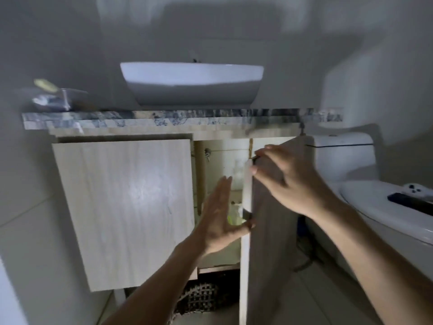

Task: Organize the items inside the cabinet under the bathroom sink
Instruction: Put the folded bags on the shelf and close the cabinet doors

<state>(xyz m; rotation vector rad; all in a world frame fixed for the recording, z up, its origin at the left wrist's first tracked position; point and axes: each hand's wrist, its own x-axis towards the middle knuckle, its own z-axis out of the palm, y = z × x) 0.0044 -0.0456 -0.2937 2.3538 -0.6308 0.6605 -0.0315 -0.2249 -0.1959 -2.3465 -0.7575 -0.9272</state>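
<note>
**Both hands at the open cabinet door**

The right hand [278, 174] reaches forward and holds the top edge of the right cabinet door [274, 231], fingers curled over it. The left hand [220, 214] is flat, fingers straight, thumb touching the door's edge. A green-white item [234, 215] stands inside the cabinet.

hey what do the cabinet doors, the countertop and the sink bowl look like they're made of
Cabinet doors: pale wood or wood-look laminate, matte, with faint grain lines; which one I cannot tell.
Countertop: likely marble or granite, judging by the grey and white veined edge.
Sink bowl: probably glazed ceramic, smooth white with a soft sheen.
</note>
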